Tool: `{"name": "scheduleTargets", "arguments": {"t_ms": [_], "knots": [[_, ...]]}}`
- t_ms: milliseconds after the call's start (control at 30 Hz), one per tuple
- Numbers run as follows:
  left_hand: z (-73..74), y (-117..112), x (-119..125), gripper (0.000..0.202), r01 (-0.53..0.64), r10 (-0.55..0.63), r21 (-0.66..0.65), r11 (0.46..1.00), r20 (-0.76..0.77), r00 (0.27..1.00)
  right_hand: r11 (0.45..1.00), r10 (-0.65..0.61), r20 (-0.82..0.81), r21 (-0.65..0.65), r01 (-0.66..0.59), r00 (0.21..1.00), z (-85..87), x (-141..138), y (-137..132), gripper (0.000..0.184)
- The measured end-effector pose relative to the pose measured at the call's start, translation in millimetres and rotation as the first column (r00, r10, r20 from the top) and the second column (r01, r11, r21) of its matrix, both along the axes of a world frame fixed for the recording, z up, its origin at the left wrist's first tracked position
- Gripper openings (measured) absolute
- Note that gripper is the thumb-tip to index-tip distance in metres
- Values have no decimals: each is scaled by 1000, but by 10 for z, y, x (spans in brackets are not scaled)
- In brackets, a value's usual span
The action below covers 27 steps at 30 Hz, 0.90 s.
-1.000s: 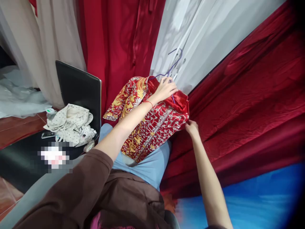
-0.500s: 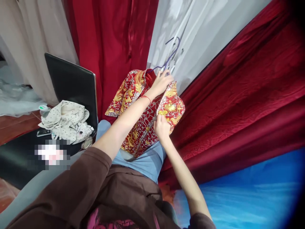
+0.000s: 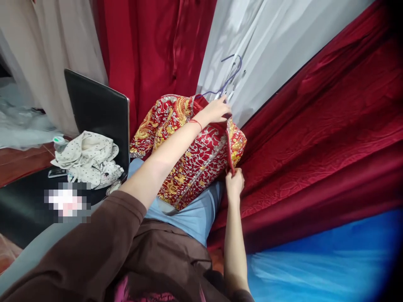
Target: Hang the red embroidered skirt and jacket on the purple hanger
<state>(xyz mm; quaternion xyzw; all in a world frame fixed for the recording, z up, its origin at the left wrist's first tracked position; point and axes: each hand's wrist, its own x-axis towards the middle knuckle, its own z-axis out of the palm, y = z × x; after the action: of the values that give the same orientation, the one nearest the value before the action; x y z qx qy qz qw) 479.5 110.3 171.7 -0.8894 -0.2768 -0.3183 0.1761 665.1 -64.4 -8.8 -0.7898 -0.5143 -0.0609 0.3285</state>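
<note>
Right now the left hand point(image 3: 217, 111) is closed on the top of a red jacket with gold and silver dragons point(image 3: 185, 151), up by its collar, where a purple wire hanger point(image 3: 228, 77) sticks out; the right hand point(image 3: 234, 184) is pinched shut on the jacket's front edge, lower down on the right side; the jacket lies over the person's lap, on blue jeans point(image 3: 192, 218); a thin red string point(image 3: 197, 122) goes round the left wrist; big dark red cloth point(image 3: 315, 126) hangs to the right, and white cloth point(image 3: 267, 42) hangs behind the hanger; to the left a black chair point(image 3: 94, 111) holds a spotted cream bag point(image 3: 86, 157).
</note>
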Motion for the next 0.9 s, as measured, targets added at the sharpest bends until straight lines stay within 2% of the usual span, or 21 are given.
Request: {"name": "scheduleTargets", "arguments": {"t_ms": [67, 133, 200, 233, 333, 433, 533, 633, 700, 833, 900], "knots": [[29, 7, -7, 25, 0, 0, -14, 1000, -7, 1000, 990, 19, -26, 141, -15, 999, 63, 79, -61, 27], [43, 14, 2, 26, -10, 10, -32, 999, 1, 1000, 958, -5, -12, 287, 8, 1000, 176, 107, -109, 30], [44, 25, 26, 27, -21, 23, -50, 999, 22, 999, 932, -52, 45, 362, 32, 998, 334, 72, -107, 29], [39, 29, 40, 26, -28, 30, -60, 998, 33, 999, 926, -66, 79, 376, 31, 995, 425, 38, -77, 28], [-6, -12, 71, 28, -35, 41, -84, 996, 64, 997, 933, -33, 196, 357, -40, 980, 714, -46, 127, 46], [-146, -186, 62, 37, -30, 34, -24, 999, 165, 986, 922, 92, 204, 351, -160, 975, 1004, 2, 362, 28], [-396, -417, 61, 44, -55, 39, 58, 997, 244, 969, 885, 227, 111, 391, -252, 968, 1238, 136, 472, 23], [-626, -561, 172, 48, 13, -23, 83, 996, 120, 993, 890, 201, 77, 402, -215, 977, 1348, 193, 455, 23], [-690, -597, 312, 49, 29, -37, 92, 995, 88, 995, 908, 140, 79, 387, -159, 987, 1365, 164, 415, 24], [-626, -586, 577, 34, -29, 14, 76, 997, 189, 982, 928, 97, 97, 350, -125, 991, 1389, 75, 356, 26], [-562, -564, 643, 33, -47, 31, 56, 997, 257, 966, 929, 88, 100, 350, -118, 991, 1430, 62, 345, 26]]}}
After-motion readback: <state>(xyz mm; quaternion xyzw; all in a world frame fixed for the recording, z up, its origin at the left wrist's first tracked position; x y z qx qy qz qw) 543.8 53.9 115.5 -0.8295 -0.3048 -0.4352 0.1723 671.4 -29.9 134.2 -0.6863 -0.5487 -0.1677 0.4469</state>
